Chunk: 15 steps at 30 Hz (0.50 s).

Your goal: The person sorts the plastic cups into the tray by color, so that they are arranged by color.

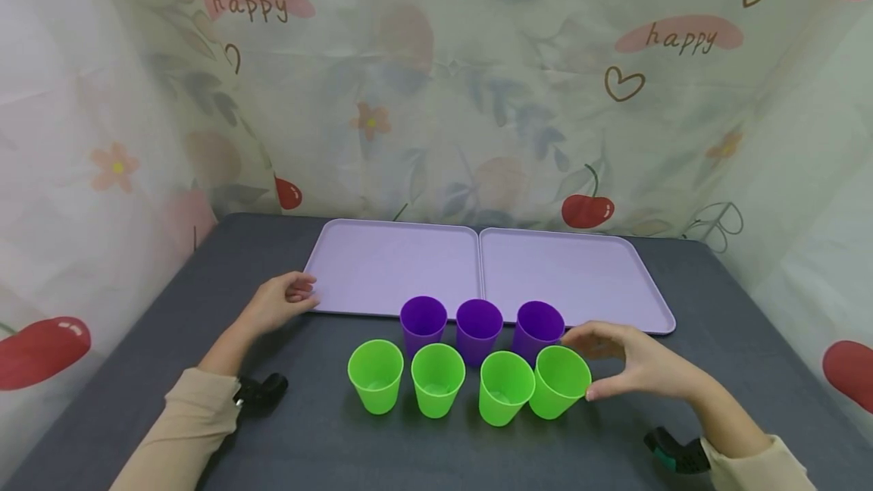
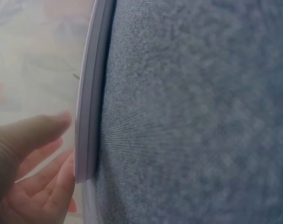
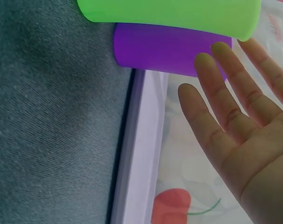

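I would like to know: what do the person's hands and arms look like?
The left hand and right hand wear no gloves. The left sleeve and right sleeve are plain beige. The left wrist device is black with a rounded end; the right wrist device is black with a teal patch.

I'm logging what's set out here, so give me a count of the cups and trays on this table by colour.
Green cups: 4
Purple cups: 3
Lavender trays: 2
Total: 9
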Available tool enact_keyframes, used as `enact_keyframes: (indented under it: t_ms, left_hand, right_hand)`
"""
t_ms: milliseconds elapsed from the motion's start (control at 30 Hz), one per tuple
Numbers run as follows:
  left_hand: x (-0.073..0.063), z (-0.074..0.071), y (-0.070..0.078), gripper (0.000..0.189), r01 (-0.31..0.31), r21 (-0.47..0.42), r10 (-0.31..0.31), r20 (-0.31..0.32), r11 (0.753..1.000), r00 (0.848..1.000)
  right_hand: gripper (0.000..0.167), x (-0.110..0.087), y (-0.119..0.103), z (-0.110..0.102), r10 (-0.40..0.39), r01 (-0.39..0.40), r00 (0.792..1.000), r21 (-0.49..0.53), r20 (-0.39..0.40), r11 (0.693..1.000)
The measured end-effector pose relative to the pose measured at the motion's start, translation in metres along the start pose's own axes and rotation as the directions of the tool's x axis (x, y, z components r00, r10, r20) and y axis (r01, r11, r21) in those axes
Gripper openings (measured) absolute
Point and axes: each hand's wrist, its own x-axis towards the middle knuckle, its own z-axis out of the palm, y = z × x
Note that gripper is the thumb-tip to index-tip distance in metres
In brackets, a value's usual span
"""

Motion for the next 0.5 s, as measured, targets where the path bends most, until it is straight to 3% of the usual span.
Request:
enact_keyframes:
  t_ms: [233,500]
  left_hand:
    - [0.002,0.001,0.000,0.036,0.031,0.021,-0.031,0.014,0.999,0.999]
    - [0.002,0.000,0.000,0.036,0.044,0.022,-0.044,0.015,0.999,0.999]
  right_hand:
    - [0.059,-0.001,0.000,0.006,-0.010,0.010,1.000,-0.025,-0.015,1.000]
    - [0.061,0.000,-0.001,0.012,0.027,-0.031,0.998,-0.088,-0.052,0.996]
